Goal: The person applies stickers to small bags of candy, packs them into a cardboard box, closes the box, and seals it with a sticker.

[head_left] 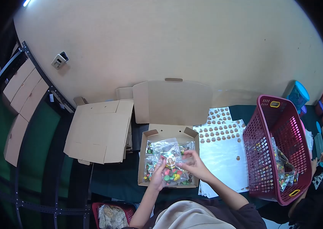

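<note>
Cardboard blanks (99, 131) lie past the left edge of the mailer box (167, 133); toward its front edge, the left hand (157, 176) grips a clear sweets bag (174, 174), its round label (171, 162) best smoothed from the centre; the right hand (197, 168) curves alongside (pinching or not, I cannot tell).

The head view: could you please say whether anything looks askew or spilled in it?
The overlapping white paper sheets of round brown stickers, beside the open brown cardboard box, look askew because their edges don't line up. No spill shows around the held clear plastic bag.
</note>
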Available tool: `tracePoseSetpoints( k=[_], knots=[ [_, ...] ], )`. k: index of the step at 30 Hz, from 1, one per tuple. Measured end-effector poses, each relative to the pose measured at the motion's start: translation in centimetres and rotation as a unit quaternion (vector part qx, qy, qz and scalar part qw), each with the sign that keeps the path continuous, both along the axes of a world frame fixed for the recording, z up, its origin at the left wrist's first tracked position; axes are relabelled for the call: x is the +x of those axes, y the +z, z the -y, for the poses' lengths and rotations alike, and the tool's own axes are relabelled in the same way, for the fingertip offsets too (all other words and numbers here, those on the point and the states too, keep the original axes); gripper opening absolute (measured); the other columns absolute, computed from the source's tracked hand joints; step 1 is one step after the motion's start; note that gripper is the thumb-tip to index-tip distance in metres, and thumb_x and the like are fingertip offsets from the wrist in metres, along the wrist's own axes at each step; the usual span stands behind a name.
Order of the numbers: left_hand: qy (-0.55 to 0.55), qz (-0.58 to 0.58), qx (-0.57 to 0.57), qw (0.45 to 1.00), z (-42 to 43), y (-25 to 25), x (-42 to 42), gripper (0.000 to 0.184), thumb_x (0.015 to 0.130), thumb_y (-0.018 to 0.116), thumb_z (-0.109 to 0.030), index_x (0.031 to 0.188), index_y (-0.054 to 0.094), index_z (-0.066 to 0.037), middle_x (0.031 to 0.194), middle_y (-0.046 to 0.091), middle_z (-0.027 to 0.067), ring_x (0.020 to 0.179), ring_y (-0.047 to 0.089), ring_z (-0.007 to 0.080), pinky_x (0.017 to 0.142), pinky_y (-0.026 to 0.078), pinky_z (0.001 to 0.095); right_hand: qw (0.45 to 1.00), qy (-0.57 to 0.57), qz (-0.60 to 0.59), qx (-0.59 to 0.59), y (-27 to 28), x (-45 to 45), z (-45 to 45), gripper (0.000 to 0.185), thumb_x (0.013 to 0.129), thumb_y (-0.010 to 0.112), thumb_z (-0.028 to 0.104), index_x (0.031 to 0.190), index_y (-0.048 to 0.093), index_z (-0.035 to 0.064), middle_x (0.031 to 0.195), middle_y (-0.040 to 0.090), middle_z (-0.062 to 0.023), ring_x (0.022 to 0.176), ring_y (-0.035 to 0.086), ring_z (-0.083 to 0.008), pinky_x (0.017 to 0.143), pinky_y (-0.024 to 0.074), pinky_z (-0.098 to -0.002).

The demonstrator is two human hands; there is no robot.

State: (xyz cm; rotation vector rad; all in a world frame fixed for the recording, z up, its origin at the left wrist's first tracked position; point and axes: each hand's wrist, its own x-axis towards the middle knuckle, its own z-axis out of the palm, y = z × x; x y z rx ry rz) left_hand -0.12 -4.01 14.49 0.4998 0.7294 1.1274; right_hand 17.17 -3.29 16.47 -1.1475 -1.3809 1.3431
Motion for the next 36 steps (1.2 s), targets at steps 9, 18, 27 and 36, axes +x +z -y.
tracePoseSetpoints(
  k=[9,18,27,36],
  knots=[
    [-0.085,-0.254,0.036,0.963,-0.4,-6.2,-2.7,0.037,0.086,0.054,-0.023,0.116,0.046,-0.002,0.093,0.059,0.0054,0.082,0.056,0.0079,0.067,0.046,0.0213,0.948,0.082,-0.165,-0.261,-7.9,-1.6,-0.7,0.026,0.081,0.06,0.01,0.102,0.048,0.0006,0.091,0.06,-0.0099,0.077,0.06,-0.0141,0.069,0.0506,-0.0255],
    [0.026,-0.536,0.063,0.841,-1.6,-18.8,-7.2,0.031,0.07,0.068,-0.016,0.096,0.06,-0.002,0.086,0.063,0.0126,0.082,0.06,0.0202,0.072,0.046,0.0294,0.959,0.16,0.109,-0.205,-22.3,-6.0,-1.0,0.066,0.076,0.065,0.018,0.127,0.028,-0.0032,0.114,0.046,-0.0156,0.089,0.055,-0.0186,0.075,0.0454,-0.0279],
    [0.114,-0.715,0.131,0.677,-0.6,-20.8,-6.5,0.043,0.067,0.068,-0.006,0.105,0.05,0.004,0.097,0.05,0.0175,0.094,0.052,0.0304,0.08,0.043,0.037,0.963,0.198,0.157,-0.088,-24.9,-7.6,-0.3,0.059,0.077,0.061,0.014,0.124,0.033,-0.0089,0.109,0.05,-0.018,0.093,0.055,-0.019,0.081,0.0447,-0.0291],
    [0.043,-0.748,0.133,0.649,-0.4,-20.3,-6.6,0.041,0.069,0.063,-0.006,0.105,0.048,0.007,0.102,0.048,0.0241,0.096,0.048,0.0385,0.084,0.038,0.0417,0.966,0.147,-0.023,-0.212,-13.9,1.2,-1.2,0.035,0.085,0.052,0.012,0.115,0.047,-0.0039,0.097,0.059,-0.0101,0.087,0.056,-0.0137,0.078,0.0454,-0.0251]
  ],
)
